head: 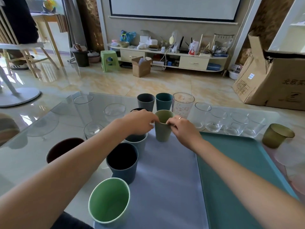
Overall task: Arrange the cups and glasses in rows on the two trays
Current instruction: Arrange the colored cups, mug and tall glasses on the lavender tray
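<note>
An olive-green cup [162,130] stands at the far end of the pale lavender tray [166,176]. My left hand [140,120] pinches its rim from the left and my right hand [182,128] grips the rim from the right. Along the tray's left side stand a light green cup [109,199], a dark blue cup [123,162] and a grey-blue cup [137,141], partly under my left hand. The teal tray [234,176] lies to the right with nothing on it. Behind stand a grey cup [146,103], a teal cup [164,102] and a printed glass [182,104].
Several clear glasses [231,124] line the glass table beyond the teal tray; others [113,111] stand at the left. An amber glass [276,135] sits at the right, a dark maroon cup [63,148] at the left. A cardboard box [272,76] is on the floor.
</note>
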Demonstrator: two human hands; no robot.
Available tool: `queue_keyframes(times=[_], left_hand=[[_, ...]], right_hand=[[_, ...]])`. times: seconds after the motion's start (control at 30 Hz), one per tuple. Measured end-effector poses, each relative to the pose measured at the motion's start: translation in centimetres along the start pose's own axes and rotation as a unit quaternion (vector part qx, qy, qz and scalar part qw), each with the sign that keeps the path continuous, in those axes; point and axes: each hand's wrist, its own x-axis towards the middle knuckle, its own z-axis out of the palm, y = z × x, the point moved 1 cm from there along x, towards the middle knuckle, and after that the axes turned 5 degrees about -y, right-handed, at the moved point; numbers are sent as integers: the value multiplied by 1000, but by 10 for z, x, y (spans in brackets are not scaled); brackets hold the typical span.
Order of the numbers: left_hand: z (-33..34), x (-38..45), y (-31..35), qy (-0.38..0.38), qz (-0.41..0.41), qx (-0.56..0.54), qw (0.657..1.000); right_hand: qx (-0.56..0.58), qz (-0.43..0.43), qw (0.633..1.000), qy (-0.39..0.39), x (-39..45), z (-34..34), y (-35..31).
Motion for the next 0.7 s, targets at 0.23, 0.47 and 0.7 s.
queue_keyframes(times=[0.23,0.47,0.7], left_hand=[[-22,16,-14,118,-28,-100,988],[-36,94,-42,101,-97,9,990],[-18,139,-60,14,-93,81,992]], right_hand=[[-75,-40,990,115,23,-30,-5],[-353,-14,935,-29,110,-48,-20],[-387,63,915,-97,149,-28,-13]])
